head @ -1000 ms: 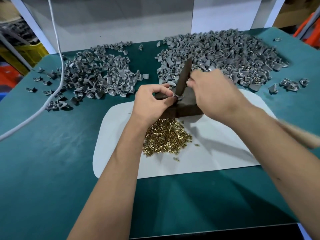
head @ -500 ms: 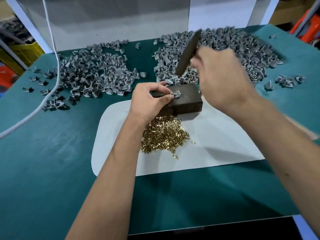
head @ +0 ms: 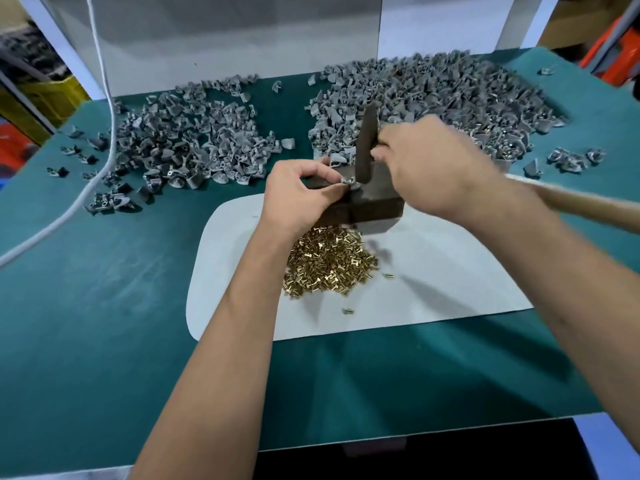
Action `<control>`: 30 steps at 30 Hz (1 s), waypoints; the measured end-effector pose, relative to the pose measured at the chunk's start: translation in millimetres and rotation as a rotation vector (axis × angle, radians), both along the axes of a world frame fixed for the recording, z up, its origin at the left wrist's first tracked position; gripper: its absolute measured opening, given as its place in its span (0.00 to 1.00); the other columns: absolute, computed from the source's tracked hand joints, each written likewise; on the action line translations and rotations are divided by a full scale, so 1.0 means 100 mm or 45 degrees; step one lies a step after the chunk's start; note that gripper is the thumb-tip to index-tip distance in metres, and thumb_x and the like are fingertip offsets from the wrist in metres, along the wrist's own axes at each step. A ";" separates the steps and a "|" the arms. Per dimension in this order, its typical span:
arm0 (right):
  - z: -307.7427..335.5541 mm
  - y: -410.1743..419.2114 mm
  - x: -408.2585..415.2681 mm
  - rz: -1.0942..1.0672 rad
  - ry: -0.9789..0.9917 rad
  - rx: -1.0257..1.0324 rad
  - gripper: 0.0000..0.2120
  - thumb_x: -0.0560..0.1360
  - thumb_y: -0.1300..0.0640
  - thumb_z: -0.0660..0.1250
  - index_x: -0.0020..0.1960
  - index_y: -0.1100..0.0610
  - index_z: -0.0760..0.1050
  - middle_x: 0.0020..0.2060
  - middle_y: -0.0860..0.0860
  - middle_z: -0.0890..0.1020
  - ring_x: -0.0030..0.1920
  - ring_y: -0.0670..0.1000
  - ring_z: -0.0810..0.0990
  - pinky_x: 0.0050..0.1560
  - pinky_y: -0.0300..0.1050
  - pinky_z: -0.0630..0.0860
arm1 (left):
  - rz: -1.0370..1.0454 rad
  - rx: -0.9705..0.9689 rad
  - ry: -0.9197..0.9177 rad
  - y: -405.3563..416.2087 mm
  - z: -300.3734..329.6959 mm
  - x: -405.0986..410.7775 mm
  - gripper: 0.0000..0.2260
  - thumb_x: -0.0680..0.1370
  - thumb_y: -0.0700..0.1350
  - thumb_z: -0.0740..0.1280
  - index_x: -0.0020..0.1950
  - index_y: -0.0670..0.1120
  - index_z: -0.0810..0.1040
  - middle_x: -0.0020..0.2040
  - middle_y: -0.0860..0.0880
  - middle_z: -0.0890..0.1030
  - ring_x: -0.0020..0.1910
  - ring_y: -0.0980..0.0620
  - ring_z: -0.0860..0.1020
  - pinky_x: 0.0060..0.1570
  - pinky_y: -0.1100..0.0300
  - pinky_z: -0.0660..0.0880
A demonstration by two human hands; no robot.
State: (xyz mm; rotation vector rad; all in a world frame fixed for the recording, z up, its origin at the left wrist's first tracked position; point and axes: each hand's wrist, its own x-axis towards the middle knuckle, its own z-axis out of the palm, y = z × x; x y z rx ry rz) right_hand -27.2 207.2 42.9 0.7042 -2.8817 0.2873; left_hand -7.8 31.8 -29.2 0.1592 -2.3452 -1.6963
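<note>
On top of one dark rectangular block (head: 381, 199), the left hand (head: 294, 199) is pinching a single small grey plastic piece (head: 347, 182) between thumb and fingertips. The right hand (head: 426, 168) is clenching round one dark flat metal tool (head: 367, 143) with a pale wooden handle, whose lower end is standing just beside that piece; whether they are touching, I cannot tell. The block is resting on one white mat (head: 433, 289), with one heap of small brass pins (head: 329, 261) just in front of it. Two heaps of grey pieces (head: 187, 147) are lying behind on the green table (head: 104, 306), and one white cable (head: 107, 116) is trailing at the left.
</note>
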 end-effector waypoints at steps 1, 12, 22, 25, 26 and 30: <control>0.04 0.03 -0.02 -0.001 0.065 -0.055 0.10 0.85 0.52 0.57 0.52 0.54 0.74 0.39 0.56 0.77 0.38 0.62 0.76 0.40 0.53 0.74 | -0.001 -0.001 -0.001 0.00 0.00 0.01 0.07 0.72 0.35 0.78 0.41 0.46 0.86 0.57 0.49 0.83 0.64 0.58 0.80 0.67 0.59 0.75; -0.01 0.15 -0.06 -0.015 0.000 -0.121 0.09 0.83 0.46 0.62 0.47 0.48 0.74 0.42 0.54 0.79 0.43 0.59 0.77 0.44 0.49 0.71 | 0.020 -0.074 0.014 0.02 0.00 0.02 0.07 0.72 0.35 0.77 0.42 0.47 0.87 0.65 0.42 0.82 0.67 0.56 0.78 0.66 0.65 0.73; -0.24 0.66 -0.15 -0.349 -0.310 0.109 0.11 0.74 0.49 0.75 0.36 0.54 0.80 0.34 0.54 0.82 0.37 0.58 0.80 0.41 0.51 0.81 | 0.020 0.114 -0.063 0.07 -0.01 0.02 0.06 0.75 0.37 0.75 0.43 0.47 0.88 0.72 0.46 0.76 0.72 0.53 0.73 0.72 0.46 0.70; -0.25 0.61 -0.12 -0.366 -0.333 0.156 0.10 0.71 0.49 0.77 0.36 0.53 0.82 0.35 0.54 0.83 0.39 0.59 0.81 0.44 0.51 0.82 | 0.014 0.124 -0.070 0.06 -0.01 0.01 0.06 0.75 0.37 0.75 0.44 0.48 0.88 0.73 0.47 0.76 0.75 0.51 0.70 0.73 0.42 0.68; -0.23 0.59 -0.13 -0.358 -0.309 0.132 0.09 0.71 0.50 0.77 0.35 0.52 0.82 0.36 0.54 0.84 0.39 0.59 0.82 0.44 0.51 0.82 | 0.009 0.125 -0.071 0.06 -0.01 0.01 0.06 0.75 0.37 0.75 0.44 0.48 0.88 0.74 0.47 0.75 0.76 0.50 0.69 0.74 0.42 0.67; -0.12 0.30 -0.14 -0.154 -0.206 -0.180 0.05 0.73 0.49 0.77 0.46 0.46 0.82 0.40 0.48 0.83 0.43 0.54 0.82 0.49 0.52 0.81 | 0.009 0.113 -0.046 0.05 -0.01 0.01 0.07 0.75 0.37 0.75 0.44 0.49 0.88 0.73 0.45 0.76 0.76 0.51 0.68 0.77 0.44 0.62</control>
